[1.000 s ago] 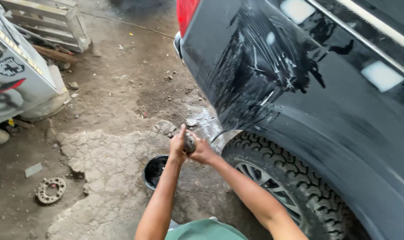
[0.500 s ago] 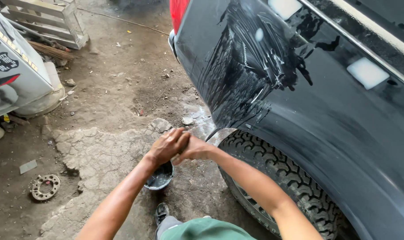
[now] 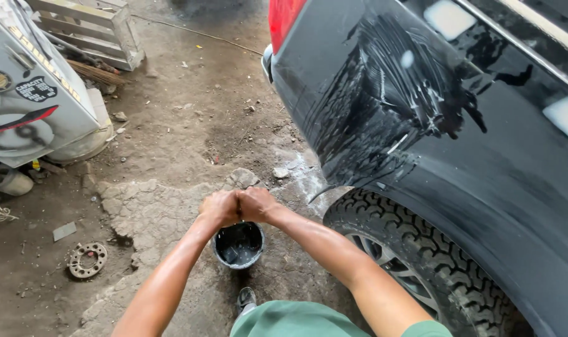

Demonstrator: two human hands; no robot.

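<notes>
My left hand (image 3: 218, 208) and my right hand (image 3: 257, 204) are clenched and pressed knuckle to knuckle just above a small black bucket (image 3: 237, 264) of dark water on the ground. They squeeze a small dark pad that is almost fully hidden inside the fists. To the right stands a black car (image 3: 496, 187), its rear panel carrying a wet, streaky smear (image 3: 384, 106) above the knobbly rear tyre (image 3: 415, 240). A red tail light (image 3: 282, 19) shows at the car's top corner.
The dirt floor has a cracked concrete patch (image 3: 153, 218) and loose stones (image 3: 243, 178). A white machine (image 3: 34, 106) and a wooden pallet (image 3: 87, 25) stand at left, and a rusty metal ring (image 3: 87, 259) lies near them. My dark shoe (image 3: 246, 298) is below the bucket.
My hands have turned from an upright grip on the pad into tight fists squeezing it, lower over the bucket. The view has shifted so the car sits further right.
</notes>
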